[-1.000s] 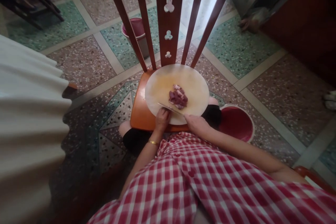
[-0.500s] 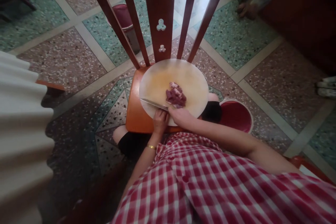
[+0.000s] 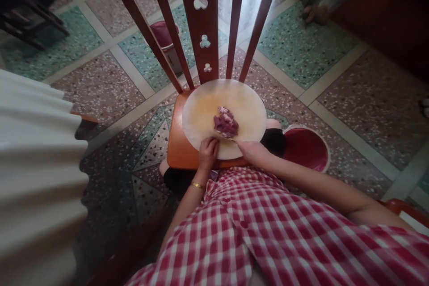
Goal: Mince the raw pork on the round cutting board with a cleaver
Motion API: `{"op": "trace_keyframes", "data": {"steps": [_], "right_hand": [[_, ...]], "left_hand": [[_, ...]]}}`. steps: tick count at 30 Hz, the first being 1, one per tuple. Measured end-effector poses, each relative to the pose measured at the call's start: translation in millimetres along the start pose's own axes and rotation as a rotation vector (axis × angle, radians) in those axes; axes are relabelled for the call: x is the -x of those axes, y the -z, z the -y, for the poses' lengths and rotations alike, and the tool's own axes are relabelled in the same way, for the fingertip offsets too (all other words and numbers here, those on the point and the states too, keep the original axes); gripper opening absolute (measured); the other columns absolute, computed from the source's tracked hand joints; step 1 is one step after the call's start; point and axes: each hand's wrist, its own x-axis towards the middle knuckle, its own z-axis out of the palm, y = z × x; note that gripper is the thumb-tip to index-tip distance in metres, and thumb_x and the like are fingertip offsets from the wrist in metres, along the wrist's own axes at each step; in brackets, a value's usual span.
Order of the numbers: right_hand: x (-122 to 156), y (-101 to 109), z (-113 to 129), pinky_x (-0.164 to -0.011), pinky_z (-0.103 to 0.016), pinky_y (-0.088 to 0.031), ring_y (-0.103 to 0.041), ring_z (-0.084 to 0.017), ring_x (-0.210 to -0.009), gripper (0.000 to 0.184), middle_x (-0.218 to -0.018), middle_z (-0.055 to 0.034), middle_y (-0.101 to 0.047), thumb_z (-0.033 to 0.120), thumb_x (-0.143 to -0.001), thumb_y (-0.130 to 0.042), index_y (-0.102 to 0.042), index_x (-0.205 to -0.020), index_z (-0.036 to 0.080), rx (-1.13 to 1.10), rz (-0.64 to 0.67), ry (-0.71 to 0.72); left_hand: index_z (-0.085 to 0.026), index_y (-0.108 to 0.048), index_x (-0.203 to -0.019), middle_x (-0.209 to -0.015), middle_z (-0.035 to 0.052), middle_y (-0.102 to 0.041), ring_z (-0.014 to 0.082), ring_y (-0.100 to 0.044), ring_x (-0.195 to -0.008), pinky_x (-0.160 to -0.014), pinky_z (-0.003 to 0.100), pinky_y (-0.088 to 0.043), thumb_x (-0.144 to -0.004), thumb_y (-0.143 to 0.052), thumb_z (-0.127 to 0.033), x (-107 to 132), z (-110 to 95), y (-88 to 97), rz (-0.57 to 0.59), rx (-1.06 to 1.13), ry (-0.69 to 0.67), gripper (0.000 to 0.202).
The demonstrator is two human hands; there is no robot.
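Observation:
A round, pale cutting board (image 3: 197, 120) lies on the seat of a wooden chair. Near its middle is a small heap of dark red raw meat (image 3: 226, 123) with paler bits on top. My right hand (image 3: 252, 149), at the board's near right edge, is closed around the handle of a knife (image 3: 228, 138). The blade, seen thin and partly blurred, points left along the near side of the meat. My left hand (image 3: 208, 151) rests at the board's near left edge with its fingers curled together by the blade's tip. Whatever lies under those fingertips is hidden.
The chair's slatted back (image 3: 201, 22) rises behind the board. A red basin (image 3: 306, 147) stands on the floor to the right, and a bucket (image 3: 164, 38) beyond the chair. Pleated pale cloth (image 3: 40, 165) hangs at the left.
My right hand has moved right, drawing the knife away from the board's left edge. My left hand has come up onto the board beside the meat. The view has shifted slightly.

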Motion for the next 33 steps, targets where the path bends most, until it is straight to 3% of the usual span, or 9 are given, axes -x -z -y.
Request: {"op": "trace_keyframes", "data": {"steps": [7, 11, 15, 19, 23, 33], "right_hand": [[2, -8, 10, -0.068, -0.032, -0.047, -0.063, -0.024, -0.082, 0.039, -0.092, -0.0109, -0.065, 0.017, -0.089, -0.030, -0.036, -0.128, 0.016, -0.040, -0.009, 0.039], [-29, 3, 28, -0.071, -0.032, -0.047, -0.063, -0.024, -0.084, 0.033, -0.094, -0.0124, -0.065, 0.016, -0.088, -0.032, -0.043, -0.119, 0.014, -0.072, -0.039, 0.072], [-53, 12, 43, -0.077, -0.031, -0.045, -0.060, -0.023, -0.092, 0.035, -0.102, -0.0160, -0.062, 0.014, -0.088, -0.029, -0.041, -0.121, 0.012, -0.076, -0.092, 0.133], [-33, 2, 25, -0.076, -0.031, -0.045, -0.061, -0.022, -0.091, 0.038, -0.102, -0.0156, -0.062, 0.014, -0.088, -0.032, -0.037, -0.125, 0.013, -0.065, -0.034, 0.102], [-6, -2, 3, -0.071, -0.032, -0.045, -0.062, -0.023, -0.086, 0.029, -0.094, -0.0124, -0.065, 0.015, -0.088, -0.032, -0.044, -0.115, 0.015, -0.018, 0.003, -0.011], [-4, 6, 20, -0.071, -0.030, -0.045, -0.063, -0.023, -0.086, 0.032, -0.094, -0.0128, -0.065, 0.015, -0.088, -0.032, -0.043, -0.117, 0.015, -0.032, 0.008, 0.036]], "left_hand": [[-0.017, -0.061, -0.092, -0.089, 0.0105, -0.060, 0.0196, -0.054, -0.092, -0.081, 0.036, -0.045, -0.084, -0.046, -0.022, 4, 7, -5.8, -0.027, -0.037, 0.004, 0.018], [-0.017, -0.061, -0.088, -0.088, 0.0096, -0.060, 0.0192, -0.054, -0.091, -0.081, 0.036, -0.045, -0.084, -0.046, -0.023, 4, 9, -7.8, -0.030, -0.041, 0.004, 0.017], [-0.016, -0.061, -0.084, -0.088, 0.0099, -0.059, 0.0192, -0.054, -0.090, -0.080, 0.035, -0.045, -0.084, -0.046, -0.024, 5, 9, -9.0, -0.050, -0.076, 0.004, 0.017], [-0.016, -0.061, -0.084, -0.084, 0.0088, -0.059, 0.0189, -0.054, -0.087, -0.077, 0.034, -0.046, -0.085, -0.046, -0.024, 3, 6, -7.5, -0.055, -0.084, 0.009, 0.017], [-0.017, -0.061, -0.086, -0.087, 0.0077, -0.060, 0.0177, -0.053, -0.088, -0.080, 0.034, -0.046, -0.084, -0.048, -0.023, 1, 2, -2.9, -0.064, -0.030, -0.014, 0.015], [-0.016, -0.060, -0.083, -0.086, 0.0098, -0.058, 0.0190, -0.052, -0.087, -0.077, 0.035, -0.045, -0.084, -0.046, -0.023, 6, 8, -5.6, -0.083, -0.058, 0.003, 0.016]]}}
